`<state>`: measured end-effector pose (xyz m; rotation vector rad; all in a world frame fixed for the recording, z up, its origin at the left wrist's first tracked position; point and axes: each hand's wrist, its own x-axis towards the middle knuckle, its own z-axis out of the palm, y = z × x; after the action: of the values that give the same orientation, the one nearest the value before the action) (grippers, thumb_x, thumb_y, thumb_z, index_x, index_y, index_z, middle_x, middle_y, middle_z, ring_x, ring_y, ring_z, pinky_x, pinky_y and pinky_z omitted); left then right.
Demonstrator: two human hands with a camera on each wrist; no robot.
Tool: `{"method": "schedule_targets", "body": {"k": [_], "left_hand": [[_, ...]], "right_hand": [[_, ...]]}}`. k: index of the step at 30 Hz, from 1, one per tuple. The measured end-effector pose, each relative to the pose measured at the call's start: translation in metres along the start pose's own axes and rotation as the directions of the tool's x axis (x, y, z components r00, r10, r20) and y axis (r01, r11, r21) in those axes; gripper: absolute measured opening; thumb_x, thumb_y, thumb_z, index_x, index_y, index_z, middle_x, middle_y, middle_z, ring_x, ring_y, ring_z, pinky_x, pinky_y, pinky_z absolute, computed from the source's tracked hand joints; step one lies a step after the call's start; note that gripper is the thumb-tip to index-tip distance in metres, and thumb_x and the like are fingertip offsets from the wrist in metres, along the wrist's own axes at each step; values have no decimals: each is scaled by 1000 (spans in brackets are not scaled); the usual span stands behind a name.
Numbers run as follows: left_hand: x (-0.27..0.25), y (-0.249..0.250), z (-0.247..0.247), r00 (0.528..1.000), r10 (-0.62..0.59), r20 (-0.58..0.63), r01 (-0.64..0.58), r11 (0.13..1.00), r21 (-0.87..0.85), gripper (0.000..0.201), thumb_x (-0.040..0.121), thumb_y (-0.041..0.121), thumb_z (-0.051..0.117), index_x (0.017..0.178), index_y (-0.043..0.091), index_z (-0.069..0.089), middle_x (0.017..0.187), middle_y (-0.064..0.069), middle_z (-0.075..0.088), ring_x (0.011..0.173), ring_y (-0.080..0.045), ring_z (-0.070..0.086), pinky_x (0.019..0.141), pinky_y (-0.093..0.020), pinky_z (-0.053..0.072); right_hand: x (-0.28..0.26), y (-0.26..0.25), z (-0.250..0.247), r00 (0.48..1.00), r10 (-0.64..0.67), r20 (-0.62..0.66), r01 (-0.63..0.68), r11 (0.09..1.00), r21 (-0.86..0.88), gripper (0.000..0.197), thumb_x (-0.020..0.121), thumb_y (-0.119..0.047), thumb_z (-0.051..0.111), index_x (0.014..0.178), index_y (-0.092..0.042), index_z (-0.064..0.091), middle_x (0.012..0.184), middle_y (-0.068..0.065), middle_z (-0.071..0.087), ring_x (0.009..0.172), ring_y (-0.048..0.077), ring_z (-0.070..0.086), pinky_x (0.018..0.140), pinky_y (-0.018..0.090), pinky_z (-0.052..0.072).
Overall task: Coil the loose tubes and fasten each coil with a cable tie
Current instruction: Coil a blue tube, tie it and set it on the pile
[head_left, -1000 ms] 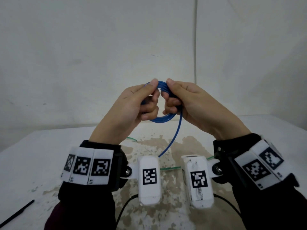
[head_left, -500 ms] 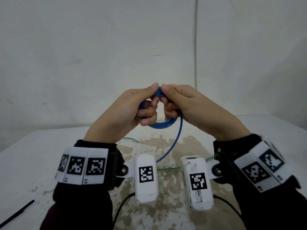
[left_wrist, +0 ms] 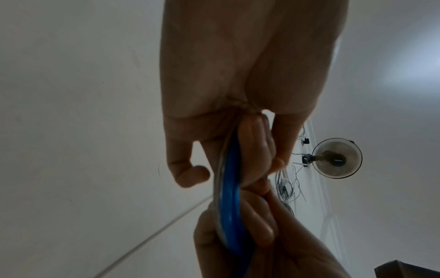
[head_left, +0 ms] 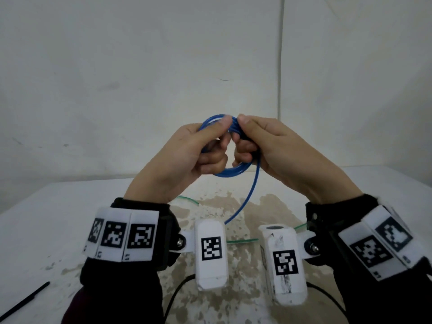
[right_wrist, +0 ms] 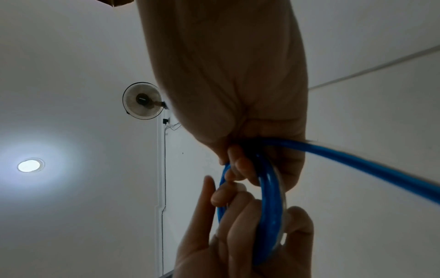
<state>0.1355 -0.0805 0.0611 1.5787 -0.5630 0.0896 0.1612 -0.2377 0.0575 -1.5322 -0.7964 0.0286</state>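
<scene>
Head view, frame centre: your left hand (head_left: 187,155) and right hand (head_left: 275,146) pinch blue tube coil (head_left: 230,171), fingers curled tight so loops hold; loose tail hangs toward tabletop (head_left: 46,218).

No legible text; only square black-and-white coded markers (head_left: 211,248) on the wrist bands, fan hub lettering (left_wrist: 339,161) perhaps a brand, too blurred.

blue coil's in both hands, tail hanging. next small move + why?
Probably wind one more loop: both the left hand and right hand grip the blue coil, but its tail hangs loose toward the table, so tying looks premature.
</scene>
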Motion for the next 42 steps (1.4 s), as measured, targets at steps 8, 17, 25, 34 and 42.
{"method": "schedule_targets", "body": {"k": [8, 17, 25, 34, 42], "left_hand": [[1, 0, 10, 982, 155, -109, -150, 987, 53, 34, 100, 22, 39, 70, 7, 43, 39, 12, 36, 38, -7, 26, 45, -13, 27], [9, -6, 17, 970, 118, -212, -127, 992, -28, 35, 98, 32, 42, 74, 8, 51, 43, 10, 33, 45, -17, 25, 53, -19, 36], [6, -10, 1, 988, 42, -149, -46, 999, -29, 21, 80, 18, 61, 98, 9, 67, 81, -4, 71, 82, -15, 69, 77, -25, 56], [7, -13, 4, 973, 82, -217, -86, 996, -8, 15, 77, 14, 63, 90, 6, 67, 77, -5, 73, 72, -14, 69, 76, -23, 56], [8, -11, 8, 959, 86, -271, -119, 987, -109, 19, 80, 15, 63, 96, 6, 68, 79, -5, 72, 77, -16, 68, 78, -25, 56]], "right_hand": [[1, -1, -3, 1000, -21, -19, 21, 1000, 23, 42, 104, -30, 31, 83, -7, 59, 65, 4, 57, 68, 18, 60, 79, 31, 53], [-1, -1, -9, 1000, -7, 13, 7, 999, 46, 38, 104, -27, 28, 84, -7, 53, 65, 3, 52, 67, 15, 60, 73, 23, 51], [4, 0, -22, 975, -39, -221, 61, 994, 93, 36, 104, -30, 31, 79, -12, 48, 54, -7, 36, 54, 10, 46, 79, 32, 45], [4, 0, -23, 973, -6, -232, 51, 981, 188, 36, 104, -30, 31, 79, -11, 49, 53, -7, 41, 54, 9, 50, 82, 34, 48], [4, -1, -23, 972, 2, -233, 67, 955, 288, 36, 104, -30, 30, 80, -11, 50, 54, -5, 42, 56, 11, 51, 79, 31, 51]]}}
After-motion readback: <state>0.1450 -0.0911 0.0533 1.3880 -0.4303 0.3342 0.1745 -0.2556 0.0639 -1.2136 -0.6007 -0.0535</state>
